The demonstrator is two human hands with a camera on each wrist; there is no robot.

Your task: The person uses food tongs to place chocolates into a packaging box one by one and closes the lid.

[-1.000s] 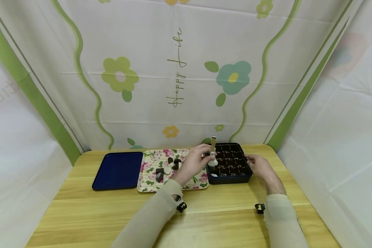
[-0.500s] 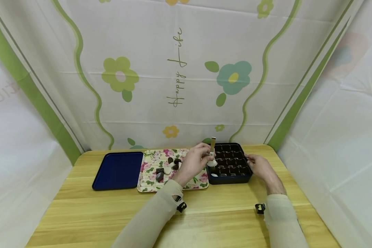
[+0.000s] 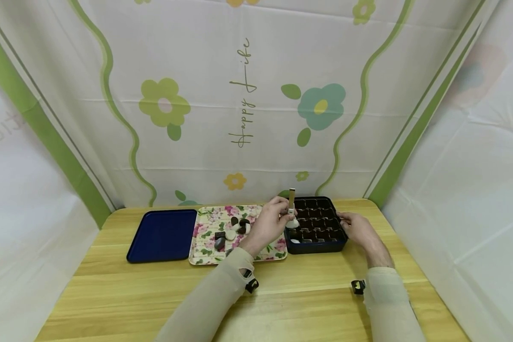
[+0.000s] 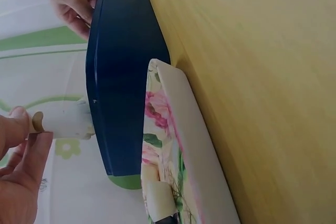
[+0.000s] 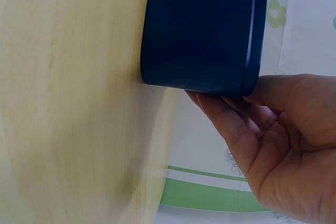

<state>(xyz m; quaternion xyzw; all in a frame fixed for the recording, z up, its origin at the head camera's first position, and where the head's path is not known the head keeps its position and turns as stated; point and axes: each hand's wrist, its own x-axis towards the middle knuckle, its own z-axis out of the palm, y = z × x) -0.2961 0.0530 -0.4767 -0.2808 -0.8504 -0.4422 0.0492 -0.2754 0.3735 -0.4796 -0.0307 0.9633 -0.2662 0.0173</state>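
My left hand (image 3: 268, 225) pinches a pair of tongs (image 3: 291, 199) with a gold-coloured handle and white, wider tips. The tongs stand almost upright, tips down, over the left side of a dark blue box (image 3: 314, 248). Whatever is between the tips is hidden. Inside the box is a brown compartment insert (image 3: 316, 223), and a white piece (image 3: 295, 241) lies in its front left compartment. My right hand (image 3: 361, 232) holds the box by its right side. In the right wrist view, the thumb is at the rim and the fingers (image 5: 226, 116) are against the wall.
A flower-patterned tray (image 3: 205, 247) adjoins the box on the left, bearing several dark and white pieces (image 3: 231, 234). Left of it lies a flat dark blue lid (image 3: 162, 236). Behind the wooden table (image 3: 299, 299) hangs a printed curtain (image 3: 265, 156).
The tongs have shifted slightly left along with the left hand. My right hand and the box have stayed in place.
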